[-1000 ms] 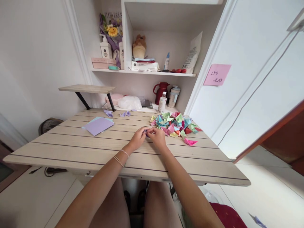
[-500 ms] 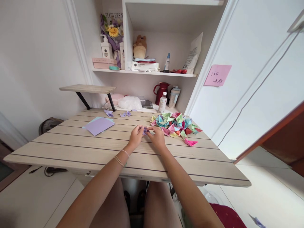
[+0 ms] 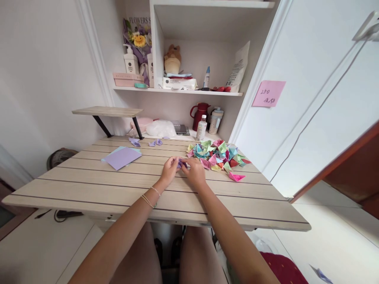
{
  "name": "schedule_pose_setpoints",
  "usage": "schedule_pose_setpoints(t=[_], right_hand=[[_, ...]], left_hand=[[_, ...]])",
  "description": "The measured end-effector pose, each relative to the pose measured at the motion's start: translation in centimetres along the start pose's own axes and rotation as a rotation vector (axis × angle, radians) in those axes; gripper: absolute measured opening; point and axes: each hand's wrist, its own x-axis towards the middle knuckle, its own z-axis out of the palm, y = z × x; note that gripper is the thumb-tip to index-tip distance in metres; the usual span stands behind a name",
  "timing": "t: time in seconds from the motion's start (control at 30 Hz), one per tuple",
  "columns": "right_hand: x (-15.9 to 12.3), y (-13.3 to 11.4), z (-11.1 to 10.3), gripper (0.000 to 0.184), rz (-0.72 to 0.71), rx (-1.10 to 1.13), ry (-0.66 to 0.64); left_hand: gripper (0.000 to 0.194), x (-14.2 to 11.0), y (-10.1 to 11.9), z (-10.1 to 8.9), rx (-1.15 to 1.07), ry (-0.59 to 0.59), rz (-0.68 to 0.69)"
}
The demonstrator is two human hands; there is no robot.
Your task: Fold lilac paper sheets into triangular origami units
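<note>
Between my two hands, just above the slatted table (image 3: 118, 188), is a small folded purple paper (image 3: 180, 163), mostly hidden by fingers. My left hand (image 3: 169, 169) pinches its left side. My right hand (image 3: 194, 169) closes on its right side with thumb and fingers. To the right of my hands lies a heap of colourful folded paper boats (image 3: 213, 156), with one pink paper boat (image 3: 237, 177) apart in front of it. Off to the left rests a stack of flat purple and blue paper sheets (image 3: 122, 157).
Small purple folded papers (image 3: 155, 142) lie near the table's back. A raised wooden shelf (image 3: 108, 111) on black legs stands at the back left. Behind the heap are a clear bottle (image 3: 201, 128), a red jug (image 3: 200, 115) and a patterned tumbler (image 3: 215, 120).
Fingers of both hands have shifted slightly around the purple paper, which stays held between them. The whole view has moved a little; the things on the table lie as before.
</note>
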Motion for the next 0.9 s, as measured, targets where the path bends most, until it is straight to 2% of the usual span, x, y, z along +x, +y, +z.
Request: schedule_pose_setpoints(t=[0.1,0.2,0.6,0.77,0.9], right_hand=[[-0.1,-0.5,-0.1,0.017,-0.041,-0.139,0.004],[-0.1,-0.5,-0.1,0.015,-0.040,-0.163,0.010],[0.3,0.2,0.1,0.012,-0.022,0.049,0.038],[0.3,0.7,0.2,0.022,-0.075,0.153,0.019],[0.4,0.9,0.0,0.012,-0.158,0.184,-0.025]], left_hand=[[0.029,0.0,0.0,0.2,-0.019,-0.008,-0.006],[0.028,-0.1,0.0,0.3,-0.045,-0.026,-0.017],[0.027,-0.1,0.3,0.0,-0.188,-0.033,-0.038],[0.026,0.1,0.5,-0.2,-0.265,0.026,-0.044],[0.025,0.1,0.6,-0.5,-0.311,0.062,-0.068]])
